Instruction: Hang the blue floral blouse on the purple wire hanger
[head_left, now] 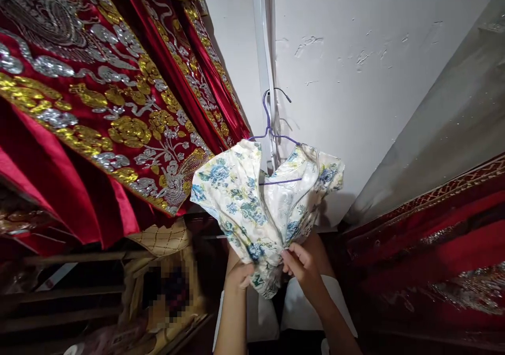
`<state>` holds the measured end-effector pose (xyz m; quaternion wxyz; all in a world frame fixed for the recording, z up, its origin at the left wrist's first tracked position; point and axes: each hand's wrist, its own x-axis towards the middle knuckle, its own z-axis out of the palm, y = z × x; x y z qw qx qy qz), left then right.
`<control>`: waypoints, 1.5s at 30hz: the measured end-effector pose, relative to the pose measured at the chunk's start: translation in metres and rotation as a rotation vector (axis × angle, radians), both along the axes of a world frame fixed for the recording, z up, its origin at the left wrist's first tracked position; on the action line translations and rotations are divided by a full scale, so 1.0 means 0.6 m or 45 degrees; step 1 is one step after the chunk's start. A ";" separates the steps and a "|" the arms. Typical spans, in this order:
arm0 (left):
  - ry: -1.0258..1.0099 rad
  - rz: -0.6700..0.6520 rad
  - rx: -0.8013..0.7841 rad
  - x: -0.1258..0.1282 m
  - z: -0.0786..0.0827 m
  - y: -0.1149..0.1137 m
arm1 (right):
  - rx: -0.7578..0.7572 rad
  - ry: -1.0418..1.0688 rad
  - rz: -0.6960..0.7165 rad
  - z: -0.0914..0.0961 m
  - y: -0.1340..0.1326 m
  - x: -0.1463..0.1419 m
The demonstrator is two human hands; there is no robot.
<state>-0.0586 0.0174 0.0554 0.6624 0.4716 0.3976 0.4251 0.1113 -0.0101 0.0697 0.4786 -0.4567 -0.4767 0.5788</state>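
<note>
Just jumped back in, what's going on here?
A person has a floral top on a purple hanger in front of them. The right hand pinches the front where the neckline's edges meet; the left hand, slightly blurred, is at the lower side. Red embroidered cloth hangs to the left.

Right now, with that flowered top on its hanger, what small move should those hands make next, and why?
Probably a gentle downward smoothing of the front edge by the right hand: it already pinches that edge, while the floral top sits on the purple hanger with its lower cloth bunched between that hand and the left hand.
</note>
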 end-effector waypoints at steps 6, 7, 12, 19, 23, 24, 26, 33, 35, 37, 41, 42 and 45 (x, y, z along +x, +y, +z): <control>-0.040 0.244 -0.072 -0.002 0.006 -0.006 | 0.075 -0.112 0.005 0.000 0.018 0.002; -0.021 0.251 -0.049 0.000 0.012 -0.010 | 0.074 -0.134 -0.008 0.001 0.018 0.003; 0.196 0.139 0.083 0.006 0.055 -0.026 | 0.039 -0.070 -0.194 -0.005 0.012 0.002; 0.229 -0.041 0.104 0.029 0.091 -0.032 | 0.138 -0.081 -0.344 0.001 0.004 0.023; 0.279 0.002 0.143 0.027 0.079 -0.029 | 0.195 -0.063 -0.431 0.004 0.005 0.018; 0.305 0.026 0.140 0.024 0.073 -0.029 | 0.226 -0.046 -0.468 0.004 0.006 0.014; 0.339 0.059 0.121 0.017 0.061 -0.029 | 0.292 -0.035 -0.513 0.004 0.007 0.008; 0.258 0.081 0.119 -0.001 0.058 -0.033 | 0.360 -0.276 -0.348 0.012 0.010 0.013; 0.225 0.090 0.110 -0.002 0.060 -0.032 | 0.363 -0.313 -0.333 0.015 0.010 0.016; 0.179 0.081 0.072 0.001 0.056 -0.030 | 0.382 -0.331 -0.359 0.016 0.007 0.018; 0.034 0.082 -0.036 0.017 0.038 -0.021 | 0.497 -0.348 -0.527 0.014 0.003 0.020; 0.006 0.087 -0.059 0.022 0.035 -0.019 | 0.559 -0.362 -0.582 0.013 0.003 0.021; -0.016 0.097 -0.057 0.029 0.033 -0.016 | 0.815 -0.462 -0.690 0.023 0.015 0.032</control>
